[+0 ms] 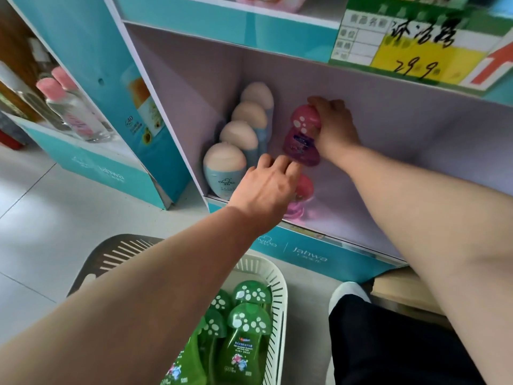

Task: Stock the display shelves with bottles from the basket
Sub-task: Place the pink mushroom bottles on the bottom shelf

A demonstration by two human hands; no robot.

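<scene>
Centre: right hand curled round a glossy pink mushroom-capped bottle, upright on the lilac cardboard shelf. Left hand covers a second pink bottle; its grip cannot be told. Left: four egg-capped blue bottles shelved. Bottom: slatted white plastic basket holds several green bottles; stocking appears partway through.

Magenta white-spotted bottle, green white-spotted bottles, white basket, pale-blue bottles with cream caps, perhaps lilac shelf walls
</scene>
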